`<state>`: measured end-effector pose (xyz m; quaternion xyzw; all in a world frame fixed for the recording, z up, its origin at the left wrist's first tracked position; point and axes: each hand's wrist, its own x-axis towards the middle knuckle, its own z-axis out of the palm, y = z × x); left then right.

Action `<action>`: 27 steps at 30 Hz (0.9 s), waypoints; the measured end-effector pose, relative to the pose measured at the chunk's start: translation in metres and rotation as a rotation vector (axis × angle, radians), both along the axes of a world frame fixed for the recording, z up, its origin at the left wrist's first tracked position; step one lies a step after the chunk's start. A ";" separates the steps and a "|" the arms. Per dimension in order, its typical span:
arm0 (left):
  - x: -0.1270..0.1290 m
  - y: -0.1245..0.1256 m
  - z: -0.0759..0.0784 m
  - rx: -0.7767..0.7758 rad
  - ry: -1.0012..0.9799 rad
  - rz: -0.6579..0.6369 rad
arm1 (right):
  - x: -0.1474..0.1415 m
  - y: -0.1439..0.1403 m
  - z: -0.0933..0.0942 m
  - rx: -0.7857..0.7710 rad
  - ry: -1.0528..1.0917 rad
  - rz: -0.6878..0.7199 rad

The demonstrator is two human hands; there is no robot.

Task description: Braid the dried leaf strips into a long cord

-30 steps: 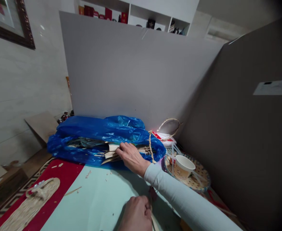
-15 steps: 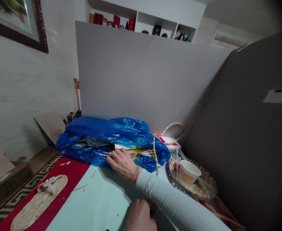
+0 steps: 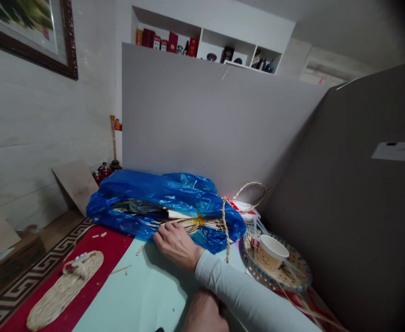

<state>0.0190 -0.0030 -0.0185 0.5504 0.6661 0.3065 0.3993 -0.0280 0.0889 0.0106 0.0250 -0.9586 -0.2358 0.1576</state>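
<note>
At the middle of the bench (image 3: 143, 295), just past the pale mint sheet, lies the blue plastic bag (image 3: 154, 193) — crinkled, glossy, long and lumpy, its mouth gaping toward the person. Out of that slit pokes a bundle of dry straw strips (image 3: 195, 224), flat and pale tan, bound with a yellow tie. The right hand (image 3: 176, 242) is right there at the bag's 6 o'clock edge, palm down, fingers spread loosely and pressing on the straw at the opening; a light grey sleeve runs back from it toward 5 o'clock. The left hand (image 3: 205, 316) sits low at 6 o'clock of the view, curled into a loose fist, mostly cut off by the frame; what it grips I cannot tell. A twisted straw cord (image 3: 225, 230) hangs over the bag's 3 o'clock end. Further toward 3 o'clock, a round woven tray (image 3: 292, 276) carries a paper cup (image 3: 271, 252). Over at 8 o'clock, a woven straw sole (image 3: 64, 290), oval and coarse, rests on the red cloth (image 3: 98, 249).
</note>
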 end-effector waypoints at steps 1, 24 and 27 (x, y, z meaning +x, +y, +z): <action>0.000 0.000 0.000 -0.005 0.010 0.001 | 0.001 0.000 -0.001 -0.001 0.005 -0.018; 0.001 -0.005 0.021 -0.009 0.097 -0.026 | -0.014 0.002 0.002 -0.198 0.021 -0.202; 0.001 -0.005 0.021 -0.022 0.117 -0.031 | -0.010 0.005 0.006 -0.233 0.020 -0.204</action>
